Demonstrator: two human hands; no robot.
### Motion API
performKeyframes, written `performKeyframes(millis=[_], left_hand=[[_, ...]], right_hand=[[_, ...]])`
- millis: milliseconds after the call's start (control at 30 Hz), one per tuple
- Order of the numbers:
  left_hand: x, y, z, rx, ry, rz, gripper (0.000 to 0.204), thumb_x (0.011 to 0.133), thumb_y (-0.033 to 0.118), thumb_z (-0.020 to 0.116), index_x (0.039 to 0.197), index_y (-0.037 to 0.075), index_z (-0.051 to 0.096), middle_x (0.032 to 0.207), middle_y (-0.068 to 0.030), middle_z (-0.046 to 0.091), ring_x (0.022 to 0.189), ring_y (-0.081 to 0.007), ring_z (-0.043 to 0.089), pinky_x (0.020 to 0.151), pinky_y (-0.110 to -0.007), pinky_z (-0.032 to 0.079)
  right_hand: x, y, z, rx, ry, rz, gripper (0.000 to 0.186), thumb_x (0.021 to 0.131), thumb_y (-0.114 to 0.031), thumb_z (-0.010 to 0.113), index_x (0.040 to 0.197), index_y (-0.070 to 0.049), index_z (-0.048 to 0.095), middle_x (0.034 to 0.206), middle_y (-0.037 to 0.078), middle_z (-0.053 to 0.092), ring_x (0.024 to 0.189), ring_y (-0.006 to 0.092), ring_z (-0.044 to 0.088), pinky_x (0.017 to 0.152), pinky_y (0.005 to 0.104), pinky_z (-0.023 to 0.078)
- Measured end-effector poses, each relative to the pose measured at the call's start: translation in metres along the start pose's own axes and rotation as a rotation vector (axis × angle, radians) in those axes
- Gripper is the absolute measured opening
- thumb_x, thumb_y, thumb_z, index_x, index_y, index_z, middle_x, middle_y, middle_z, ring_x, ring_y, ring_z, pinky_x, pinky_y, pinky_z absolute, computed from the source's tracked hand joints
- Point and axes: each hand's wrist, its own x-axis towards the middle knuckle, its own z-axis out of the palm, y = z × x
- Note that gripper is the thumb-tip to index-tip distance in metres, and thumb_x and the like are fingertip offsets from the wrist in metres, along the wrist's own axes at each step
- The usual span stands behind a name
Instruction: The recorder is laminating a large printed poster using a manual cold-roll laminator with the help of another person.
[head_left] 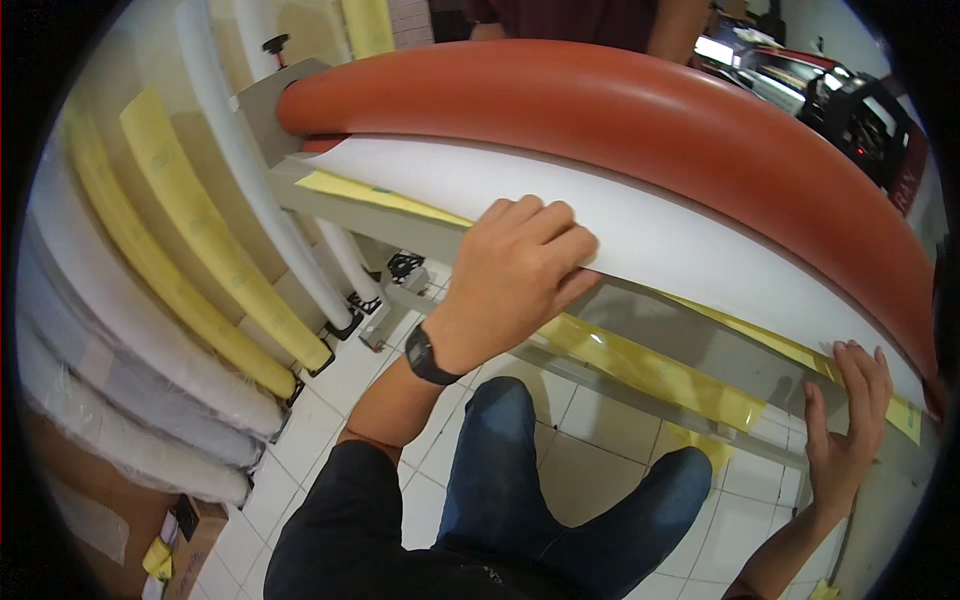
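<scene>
A white sheet (640,225) feeds out in front of a large red-orange roller (600,95). Yellow backing paper (415,205) shows along the sheet's near edge. My left hand (525,255), with a black watch on the wrist, is closed over this edge left of centre, its fingers curled and thumb underneath. At the far right, my right hand (848,425) has its fingers stretched out and thumb apart, with the fingertips touching the edge near the yellow paper. A translucent yellow strip (650,370) hangs below the machine's grey front bar.
Rolls of yellow material (225,230) and plastic-wrapped white rolls (150,330) stand on the left. A cardboard box (200,540) sits at the lower left. Beyond the roller stands another person (570,20). Black and red equipment (860,120) is at the upper right. White floor tiles (590,430) lie below.
</scene>
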Motion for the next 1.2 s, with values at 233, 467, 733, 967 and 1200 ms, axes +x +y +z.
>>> performKeyframes(millis=[233, 467, 733, 967, 1200], left_hand=[[0.006, 0.003, 0.0, -0.023, -0.001, 0.001, 0.027, 0.061, 0.009, 0.078, 0.084, 0.009, 0.065, 0.084, -0.0019, 0.063, 0.076, -0.0228, 0.056, 0.068, -0.034, 0.043], [0.007, 0.005, 0.003, -0.027, -0.022, -0.064, 0.03, 0.057, 0.004, 0.078, 0.084, 0.007, 0.065, 0.084, -0.0031, 0.064, 0.076, -0.0245, 0.057, 0.067, -0.034, 0.044], [0.008, 0.007, 0.002, -0.012, -0.009, -0.056, 0.029, 0.059, 0.007, 0.079, 0.086, 0.008, 0.066, 0.084, -0.0025, 0.062, 0.075, -0.0233, 0.055, 0.067, -0.034, 0.043], [0.002, 0.005, -0.003, 0.017, -0.021, -0.07, 0.028, 0.06, 0.008, 0.079, 0.083, 0.01, 0.064, 0.083, -0.0003, 0.062, 0.075, -0.0215, 0.055, 0.066, -0.033, 0.042], [0.008, 0.008, 0.003, -0.006, -0.014, -0.052, 0.03, 0.059, 0.008, 0.079, 0.084, 0.009, 0.063, 0.082, -0.0024, 0.06, 0.076, -0.0235, 0.056, 0.067, -0.034, 0.042]], right_hand=[[0.003, 0.001, 0.003, 0.147, 0.031, -0.03, 0.026, 0.073, -0.002, 0.073, 0.098, -0.004, 0.067, 0.094, 0.01, 0.064, 0.089, 0.026, 0.059, 0.096, 0.0469, 0.043], [-0.002, 0.003, 0.019, 0.228, 0.029, 0.051, 0.024, 0.072, 0.006, 0.069, 0.094, -0.004, 0.068, 0.092, 0.008, 0.064, 0.085, 0.0238, 0.059, 0.072, 0.0348, 0.046], [-0.008, 0.0, 0.029, 0.158, 0.145, -0.002, 0.026, 0.073, 0.008, 0.065, 0.096, -0.004, 0.066, 0.102, 0.01, 0.067, 0.099, 0.0258, 0.062, 0.085, 0.0354, 0.047], [-0.013, -0.009, 0.039, 0.152, 0.167, 0.056, 0.027, 0.075, 0.01, 0.062, 0.098, -0.004, 0.065, 0.104, 0.01, 0.068, 0.102, 0.0261, 0.062, 0.092, 0.0374, 0.044], [-0.017, -0.003, 0.036, 0.113, 0.175, 0.096, 0.029, 0.073, 0.011, 0.06, 0.096, -0.004, 0.065, 0.104, 0.011, 0.068, 0.103, 0.0263, 0.062, 0.092, 0.0378, 0.043]])
